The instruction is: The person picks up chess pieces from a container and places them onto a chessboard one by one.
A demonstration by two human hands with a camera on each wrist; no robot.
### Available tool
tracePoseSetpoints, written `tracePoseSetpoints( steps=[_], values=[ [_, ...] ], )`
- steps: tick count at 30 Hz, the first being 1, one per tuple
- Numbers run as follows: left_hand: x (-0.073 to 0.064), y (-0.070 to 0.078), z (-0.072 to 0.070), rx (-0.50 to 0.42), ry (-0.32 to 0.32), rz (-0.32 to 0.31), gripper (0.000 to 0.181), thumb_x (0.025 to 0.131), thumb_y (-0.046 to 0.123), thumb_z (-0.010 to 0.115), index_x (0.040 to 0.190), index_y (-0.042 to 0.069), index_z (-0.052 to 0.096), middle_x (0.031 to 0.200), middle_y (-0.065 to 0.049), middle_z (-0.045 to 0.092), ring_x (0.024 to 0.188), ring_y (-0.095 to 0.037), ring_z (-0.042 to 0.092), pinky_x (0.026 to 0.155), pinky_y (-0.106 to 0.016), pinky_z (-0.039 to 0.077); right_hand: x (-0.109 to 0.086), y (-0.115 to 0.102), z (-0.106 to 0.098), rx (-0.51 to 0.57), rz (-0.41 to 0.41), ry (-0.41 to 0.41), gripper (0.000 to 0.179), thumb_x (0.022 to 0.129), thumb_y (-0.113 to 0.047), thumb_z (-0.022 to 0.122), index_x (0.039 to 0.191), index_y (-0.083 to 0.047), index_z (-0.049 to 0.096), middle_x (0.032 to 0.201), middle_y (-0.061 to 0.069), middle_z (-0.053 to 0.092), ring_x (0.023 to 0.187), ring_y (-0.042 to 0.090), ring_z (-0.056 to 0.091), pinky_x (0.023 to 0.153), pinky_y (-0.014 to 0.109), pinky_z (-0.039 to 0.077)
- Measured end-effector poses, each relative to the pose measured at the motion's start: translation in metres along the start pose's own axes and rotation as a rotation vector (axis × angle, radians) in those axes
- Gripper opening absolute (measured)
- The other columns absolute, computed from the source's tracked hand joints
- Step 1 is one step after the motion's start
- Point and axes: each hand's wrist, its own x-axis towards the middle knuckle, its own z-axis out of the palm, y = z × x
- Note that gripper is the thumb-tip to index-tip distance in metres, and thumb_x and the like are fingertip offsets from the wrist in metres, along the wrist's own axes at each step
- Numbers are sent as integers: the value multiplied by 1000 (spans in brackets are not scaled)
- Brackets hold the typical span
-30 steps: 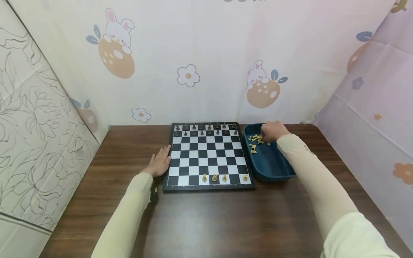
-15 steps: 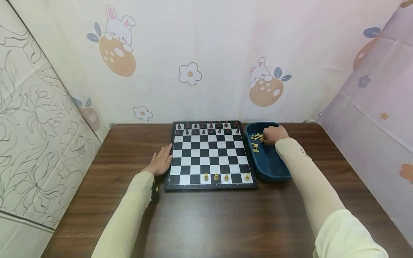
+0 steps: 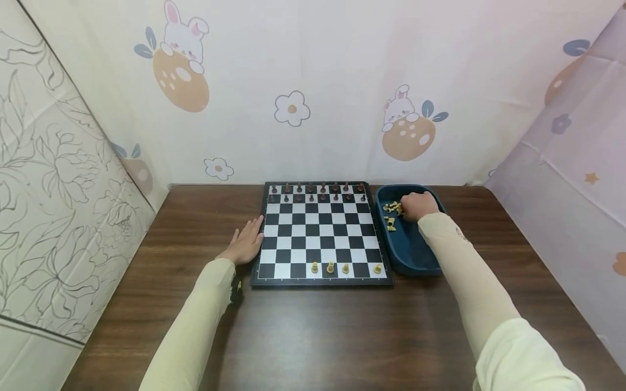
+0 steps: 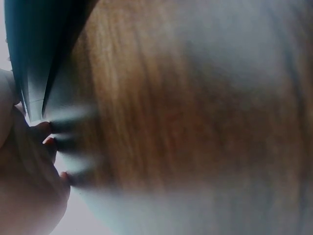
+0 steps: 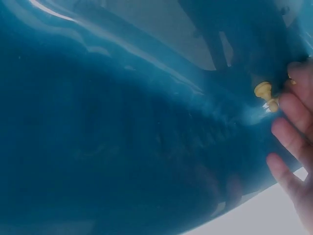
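Observation:
A black-and-white chessboard lies on the table. My left hand rests at its left edge with the fingers spread and straight; in the left wrist view the fingertips show beside the board's dark side. My right hand reaches down into the blue tray right of the board. In the right wrist view, thumb and forefinger pinch a yellow chess piece, mostly hidden by them. Just past the fingertips lies a yellow pawn. More yellow chess pieces lie loose in the tray.
Two rows of dark red-brown chess pieces stand along the board's far edge. Several yellow pieces stand on the near row. A patterned cloth hangs right behind the table, with another wall at each side.
The right hand stays in the tray and shifts only slightly among the yellow pieces. The left hand keeps its place by the board. The head view has tilted a little.

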Motion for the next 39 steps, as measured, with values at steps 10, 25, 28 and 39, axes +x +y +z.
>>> tracePoseSetpoints(
  steps=[10,25,28,39],
  values=[
    [1,-3,-1,1,10,26,57,104,24,24,153,5,5,156,-21,10,144,-35,3,112,-57,-2,-4,0,-4,16,-4,25,27,85,-6,63,60,-11,56,51,1,48,52,20,46,59,40,41],
    [0,-1,-1,-2,8,22,56,104,25,24,154,6,5,157,-20,10,144,-34,3,112,-56,-2,-16,4,-19,26,-66,48,8,79,-14,71,81,-6,73,72,2,67,60,17,57,69,48,50],
    [-1,-2,0,-4,2,25,56,104,25,24,153,5,5,157,-21,10,144,-34,3,112,-57,-2,-21,1,-25,15,-81,55,7,79,-13,72,82,-7,74,74,3,68,63,18,59,74,52,49],
    [-2,-1,-2,-6,4,19,56,104,24,23,153,5,4,156,-21,9,144,-35,3,112,-57,-3,-35,-8,-46,-63,-182,120,10,77,-15,75,84,-8,75,82,5,69,75,24,61,74,53,46]
  ],
)
